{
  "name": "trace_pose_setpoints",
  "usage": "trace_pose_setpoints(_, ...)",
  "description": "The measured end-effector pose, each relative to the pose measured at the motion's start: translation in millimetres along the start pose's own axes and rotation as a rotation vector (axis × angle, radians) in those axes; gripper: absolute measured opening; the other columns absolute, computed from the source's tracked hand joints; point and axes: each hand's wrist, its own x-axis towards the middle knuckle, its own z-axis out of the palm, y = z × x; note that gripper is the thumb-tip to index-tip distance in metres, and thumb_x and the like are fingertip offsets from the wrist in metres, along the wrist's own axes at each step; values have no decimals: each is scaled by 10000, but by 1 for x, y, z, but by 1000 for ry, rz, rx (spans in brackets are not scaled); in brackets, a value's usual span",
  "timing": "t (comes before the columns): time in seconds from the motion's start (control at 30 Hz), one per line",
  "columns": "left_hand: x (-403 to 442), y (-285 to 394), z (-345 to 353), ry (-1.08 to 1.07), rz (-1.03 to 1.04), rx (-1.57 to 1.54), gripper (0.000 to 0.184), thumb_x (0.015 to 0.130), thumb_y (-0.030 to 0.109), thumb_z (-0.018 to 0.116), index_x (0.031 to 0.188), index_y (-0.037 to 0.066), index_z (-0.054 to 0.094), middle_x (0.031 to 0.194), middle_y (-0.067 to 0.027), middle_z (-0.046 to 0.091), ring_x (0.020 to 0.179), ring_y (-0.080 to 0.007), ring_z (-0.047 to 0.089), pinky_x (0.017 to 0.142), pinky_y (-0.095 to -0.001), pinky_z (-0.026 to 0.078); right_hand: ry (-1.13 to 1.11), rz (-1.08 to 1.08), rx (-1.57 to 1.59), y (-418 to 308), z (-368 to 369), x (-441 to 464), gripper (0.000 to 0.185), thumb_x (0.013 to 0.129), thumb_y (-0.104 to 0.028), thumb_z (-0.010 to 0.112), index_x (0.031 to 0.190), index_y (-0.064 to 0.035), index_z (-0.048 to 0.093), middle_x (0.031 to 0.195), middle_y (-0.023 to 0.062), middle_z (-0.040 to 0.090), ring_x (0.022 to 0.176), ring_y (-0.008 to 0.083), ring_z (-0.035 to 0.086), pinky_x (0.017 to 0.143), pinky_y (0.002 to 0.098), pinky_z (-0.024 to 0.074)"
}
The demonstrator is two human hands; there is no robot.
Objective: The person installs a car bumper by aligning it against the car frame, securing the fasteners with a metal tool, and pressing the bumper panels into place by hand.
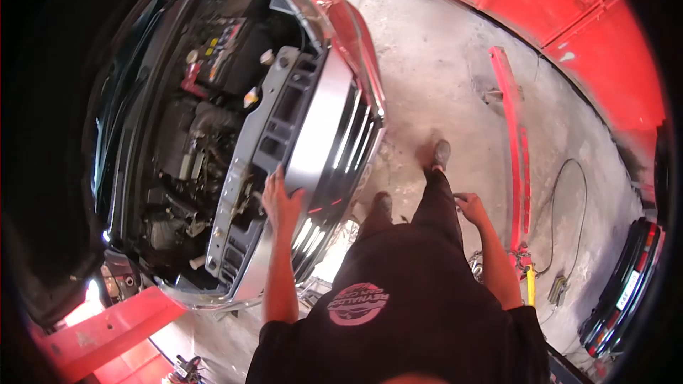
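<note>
My left hand (281, 200) rests at the front edge of a car's open engine bay, over the grey radiator support panel (245, 146) and beside the silver front trim (320, 124). Its fingers are apart and nothing shows in them. Down at my right side, my right hand (469, 208) hangs beside my leg, above the concrete floor. Its fingers look loosely curled and apart, with no object visible in them. The battery (222, 50) and the engine parts (203, 160) lie exposed beyond the panel.
A red lift arm (514, 149) stretches along the concrete floor (420, 50) to my right, with a chain and a yellow bar (531, 284) near its end. A black cable (582, 206) loops farther right. Another red beam (107, 327) is lower left. A dark bumper (622, 288) is at far right.
</note>
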Motion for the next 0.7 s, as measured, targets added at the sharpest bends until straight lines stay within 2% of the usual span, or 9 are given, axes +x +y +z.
trace_pose_setpoints(0.1, 7, 17, -1, -29, -151, 24, 876, 725, 245, 855, 1467, 32, 442, 1371, -193, 553, 1287, -393, 488, 1072, -512, 354, -91, -35, -57, 4, -29, 63, 422, 845, -174, 592, 1205, 29, 678, 921, 233, 728, 830, 289, 734, 783, 375, 567)
trace_pose_setpoints(0.2, 12, 36, 19, 40, -266, 188, 869, 786, 372, 814, 1466, 1, 422, 1378, -234, 530, 1295, -409, 470, 1082, -518, 345, -179, -146, -154, 4, -60, 116, 414, 854, -207, 624, 1206, 1, 685, 1049, 248, 716, 983, 364, 702, 897, 420, 544)
trace_pose_setpoints(0.3, 21, 55, 29, 18, -387, 340, 908, 813, 442, 784, 1490, -4, 374, 1424, -259, 472, 1322, -427, 437, 1082, -537, 345, -397, -43, -186, -13, -102, 145, 417, 854, -246, 660, 1210, -30, 691, 1144, 252, 688, 1078, 407, 654, 972, 448, 512)
trace_pose_setpoints(0.4, 31, 58, 29, -49, -472, 343, 922, 821, 486, 766, 1488, -9, 365, 1447, -233, 461, 1341, -408, 432, 1063, -555, 371, -571, -78, -272, 8, -121, 156, 393, 850, -262, 678, 1179, -49, 710, 1128, 245, 693, 1055, 385, 668, 961, 447, 524)
trace_pose_setpoints(0.43, 33, 64, 21, -91, -516, 319, 909, 821, 488, 765, 1474, -13, 379, 1431, -227, 481, 1332, -405, 445, 1057, -548, 382, -557, -85, -297, 14, -126, 159, 370, 847, -257, 683, 1151, -50, 720, 1115, 241, 697, 1048, 382, 671, 953, 444, 526)
trace_pose_setpoints(0.5, 29, 38, 24, -56, -467, 279, 845, 815, 479, 776, 1397, -35, 442, 1324, -242, 561, 1248, -434, 508, 1038, -512, 411, -513, -100, -355, 21, -142, 166, 325, 840, -247, 692, 1095, -52, 741, 1089, 233, 705, 1036, 375, 675, 936, 438, 532)
trace_pose_setpoints(0.6, 32, 23, 28, -116, -547, 261, 828, 799, 432, 798, 1384, -40, 452, 1295, -256, 568, 1231, -435, 516, 1022, -524, 420, -542, 62, -265, 26, -173, 192, 271, 851, -251, 691, 1060, -89, 751, 1082, 215, 711, 1049, 363, 673, 947, 451, 522)
trace_pose_setpoints(0.7, 56, 31, 26, -180, -662, 260, 784, 801, 375, 797, 1375, -41, 464, 1278, -263, 570, 1223, -436, 522, 1018, -524, 423, -473, 95, -219, 30, -193, 213, 235, 846, -225, 697, 1015, -72, 757, 1011, 210, 724, 999, 374, 686, 905, 448, 540)
